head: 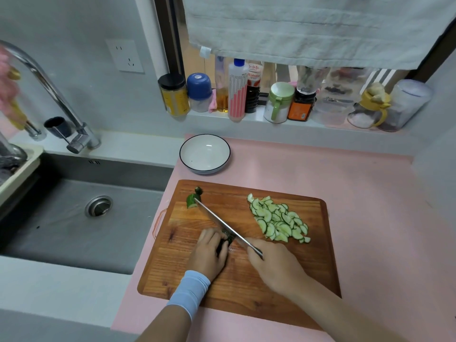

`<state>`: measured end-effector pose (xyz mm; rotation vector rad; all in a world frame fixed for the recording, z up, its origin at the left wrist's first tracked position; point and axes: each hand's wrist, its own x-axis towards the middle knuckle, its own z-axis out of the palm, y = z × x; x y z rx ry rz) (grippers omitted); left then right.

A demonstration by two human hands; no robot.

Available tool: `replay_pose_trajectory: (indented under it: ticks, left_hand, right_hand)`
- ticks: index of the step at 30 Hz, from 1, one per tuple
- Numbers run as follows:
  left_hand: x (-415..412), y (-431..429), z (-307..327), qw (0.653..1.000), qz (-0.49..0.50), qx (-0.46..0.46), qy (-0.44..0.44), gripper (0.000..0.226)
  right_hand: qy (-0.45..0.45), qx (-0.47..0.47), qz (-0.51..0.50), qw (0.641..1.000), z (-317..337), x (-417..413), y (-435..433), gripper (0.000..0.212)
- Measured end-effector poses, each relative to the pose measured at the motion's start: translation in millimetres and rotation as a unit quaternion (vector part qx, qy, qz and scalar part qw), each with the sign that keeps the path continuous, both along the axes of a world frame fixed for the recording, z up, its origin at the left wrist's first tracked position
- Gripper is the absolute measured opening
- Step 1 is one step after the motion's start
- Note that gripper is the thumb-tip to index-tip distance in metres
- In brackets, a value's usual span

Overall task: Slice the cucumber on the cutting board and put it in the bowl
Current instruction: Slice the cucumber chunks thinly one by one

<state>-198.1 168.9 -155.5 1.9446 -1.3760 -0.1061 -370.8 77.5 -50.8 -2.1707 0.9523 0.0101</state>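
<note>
Left hand point(209, 254): holding down the cucumber stub point(227, 239), mid cutting board point(246, 280).
Right hand point(276, 265): gripping the knife point(217, 218).
Risk: blade possibly nicking fingertips, stub being short.

Counted one cutting board point(234, 287), one bowl point(204, 154), one knife point(217, 219). Two hands: left hand point(209, 253), right hand point(276, 265). Two uncut bits: cucumber end point(193, 199), cucumber chunk point(225, 239). One pile of slices point(278, 220), too overlapped to count. One sink point(74, 218), one faucet point(49, 90), one wall socket point(125, 56), one towel point(308, 28). Bottles and jars point(237, 92) were roughly ten; blurred.
</note>
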Motion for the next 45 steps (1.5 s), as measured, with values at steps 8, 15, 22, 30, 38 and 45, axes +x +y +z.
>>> replay_pose_trajectory:
  ticks: [8,15,22,30,38,45]
  left_hand:
    - [1.6,-0.6,-0.4,1.000,-0.008,-0.006,0.008,0.010]
    - [2.8,-1.4,-2.7,1.000,-0.006,-0.001,0.016,0.012]
    - [1.3,-1.5,-2.1,1.000,0.000,-0.002,0.018,0.009]
    - [-1.4,0.3,-2.8,1.000,0.011,-0.009,0.001,0.008]
    - [-7.9,-0.7,-6.5,0.999,0.025,-0.006,-0.043,0.010]
    - [-4.2,0.4,-3.8,0.999,0.011,-0.018,-0.026,0.012]
  right_hand:
    - [0.003,-0.001,0.020,1.000,13.8,-2.5,-0.4,0.032]
    - [0.002,0.033,0.020,0.999,9.7,-4.6,-7.6,0.039]
    - [-0.007,0.082,0.036,0.996,2.3,6.0,-20.9,0.040]
    - [0.010,0.083,0.063,0.994,-11.5,27.8,-26.5,0.039]
    - [0.012,0.079,0.070,0.994,-6.4,29.7,-36.0,0.040]
    - [-0.020,0.039,0.087,0.995,8.7,24.4,-20.0,0.047]
